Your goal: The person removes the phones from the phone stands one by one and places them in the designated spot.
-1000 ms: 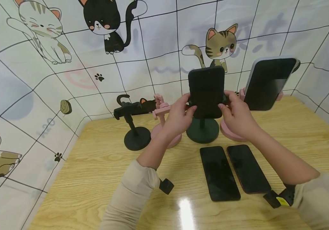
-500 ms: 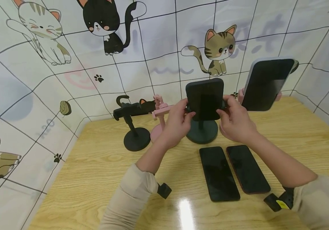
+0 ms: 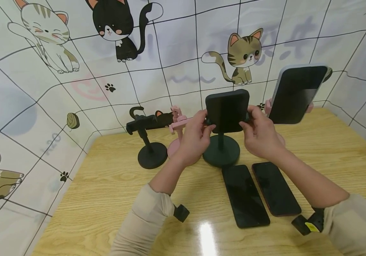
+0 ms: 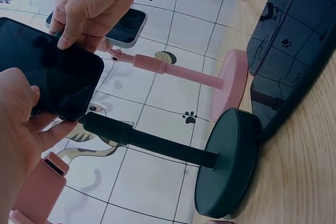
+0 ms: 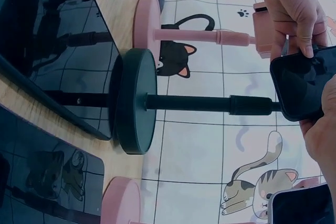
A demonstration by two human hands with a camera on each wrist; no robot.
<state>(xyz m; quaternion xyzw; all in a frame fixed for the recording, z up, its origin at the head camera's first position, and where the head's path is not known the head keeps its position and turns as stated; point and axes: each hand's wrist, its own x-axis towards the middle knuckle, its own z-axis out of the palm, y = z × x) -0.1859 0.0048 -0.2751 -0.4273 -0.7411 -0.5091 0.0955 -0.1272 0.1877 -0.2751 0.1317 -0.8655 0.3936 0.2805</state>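
A black smartphone (image 3: 227, 111) sits in the holder of a dark green phone stand (image 3: 218, 153), its screen tilted back. My left hand (image 3: 193, 138) pinches its left edge, thumb in front and fingers behind. On the opposite edge my right hand (image 3: 261, 137) grips in the same way. The holder itself is mostly hidden behind the phone and fingers. In the left wrist view, the stand's upright pole (image 4: 163, 148) runs from the round base up to the phone (image 4: 52, 69). The base's front edge is right at the top of a black phone (image 3: 245, 199) lying on the table.
Left of my hands stand a black phone stand (image 3: 151, 154) and a pink one (image 3: 174, 145). At the right, a phone (image 3: 298, 94) with a pale case rests in another pink stand. A second phone (image 3: 275, 188) lies flat on the wooden table (image 3: 106, 199).
The held phone has tilted back and come lower, with both hands following. Lately the green base has slid toward me and left, and the nearer lying phone has shifted slightly toward me.
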